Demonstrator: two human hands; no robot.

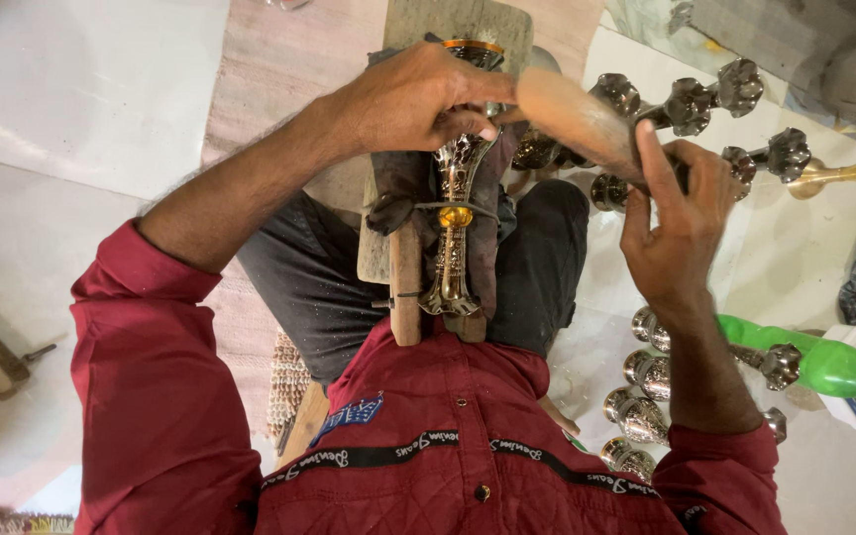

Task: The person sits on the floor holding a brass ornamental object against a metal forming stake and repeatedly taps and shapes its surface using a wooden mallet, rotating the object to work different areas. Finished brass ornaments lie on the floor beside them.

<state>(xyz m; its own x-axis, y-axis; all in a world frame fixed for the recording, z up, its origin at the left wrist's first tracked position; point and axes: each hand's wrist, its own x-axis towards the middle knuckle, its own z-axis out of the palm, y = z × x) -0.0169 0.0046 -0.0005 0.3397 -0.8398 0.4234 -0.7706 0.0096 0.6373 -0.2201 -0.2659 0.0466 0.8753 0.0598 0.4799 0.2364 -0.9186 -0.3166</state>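
Engraved metal stem (453,233) is tied lengthwise along the wooden board (403,287) (1 cord); left hand (418,99) pinches its top, right hand (681,223) is clenched on the wooden mallet (572,114).

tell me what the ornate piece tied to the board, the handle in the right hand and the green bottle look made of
Ornate piece: looks like polished metal, silvery with gold bands; bright glints on engraved relief. Handle gripped by the right hand: seems wood, matte tan and smooth, though horn is possible. Green bottle: likely plastic, translucent and glossy. The left hand steadies the piece's top.
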